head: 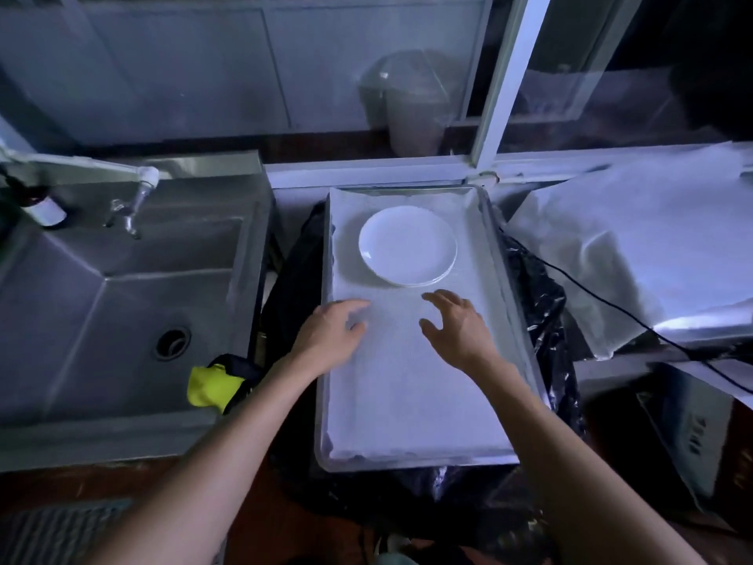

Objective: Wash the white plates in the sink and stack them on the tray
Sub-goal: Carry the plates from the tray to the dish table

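Plates — white, we count short stack, resting at far end of tray. Tray lined with white cloth, just right of sink. Left hand and right hand over cloth, short of stack — each grip loose, fingers spread, nothing held. Yellow rag on sink edge. Tap above basin.

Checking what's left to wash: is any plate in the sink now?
No: the sink basin shows only its drain; the white plates sit stacked on the tray.
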`<control>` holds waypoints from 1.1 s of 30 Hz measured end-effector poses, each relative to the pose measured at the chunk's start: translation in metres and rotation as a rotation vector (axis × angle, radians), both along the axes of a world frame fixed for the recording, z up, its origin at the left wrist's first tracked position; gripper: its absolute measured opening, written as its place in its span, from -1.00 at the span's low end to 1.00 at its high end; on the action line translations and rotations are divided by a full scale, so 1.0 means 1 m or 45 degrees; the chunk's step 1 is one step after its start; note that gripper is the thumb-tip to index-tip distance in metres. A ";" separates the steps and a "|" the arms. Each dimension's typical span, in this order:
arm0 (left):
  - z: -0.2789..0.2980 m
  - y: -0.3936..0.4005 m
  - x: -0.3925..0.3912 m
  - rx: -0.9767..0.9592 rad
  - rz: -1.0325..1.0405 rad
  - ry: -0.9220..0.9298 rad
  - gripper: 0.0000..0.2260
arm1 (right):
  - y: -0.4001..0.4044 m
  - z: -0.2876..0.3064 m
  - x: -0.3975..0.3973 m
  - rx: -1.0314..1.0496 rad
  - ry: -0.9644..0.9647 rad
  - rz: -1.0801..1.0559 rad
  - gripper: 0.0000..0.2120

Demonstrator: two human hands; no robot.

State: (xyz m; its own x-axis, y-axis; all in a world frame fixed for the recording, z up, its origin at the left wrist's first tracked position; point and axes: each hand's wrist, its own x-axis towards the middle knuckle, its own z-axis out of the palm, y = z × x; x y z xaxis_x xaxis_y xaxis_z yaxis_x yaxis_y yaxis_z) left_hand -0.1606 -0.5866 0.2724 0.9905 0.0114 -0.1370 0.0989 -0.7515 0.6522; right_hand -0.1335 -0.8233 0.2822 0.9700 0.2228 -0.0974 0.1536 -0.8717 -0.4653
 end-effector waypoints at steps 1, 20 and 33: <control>-0.002 -0.003 0.012 -0.102 0.061 0.022 -0.67 | -0.005 0.000 0.015 0.018 0.009 -0.010 -0.51; -0.067 -0.026 0.195 -0.736 0.659 0.074 -0.42 | 0.000 -0.059 0.177 0.616 0.121 -0.498 -0.39; -0.075 -0.055 0.200 -1.020 0.832 -0.101 -0.41 | 0.021 -0.083 0.180 1.016 0.093 -0.839 -0.36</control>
State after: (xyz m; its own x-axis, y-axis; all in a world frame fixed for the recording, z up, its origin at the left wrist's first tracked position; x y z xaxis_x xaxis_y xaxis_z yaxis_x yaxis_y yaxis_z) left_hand 0.0399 -0.6418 0.1976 0.8302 0.4844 -0.2759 0.2664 0.0900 0.9596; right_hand 0.0464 -0.8027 0.1995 0.9207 -0.3239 -0.2178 -0.2935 -0.2068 -0.9333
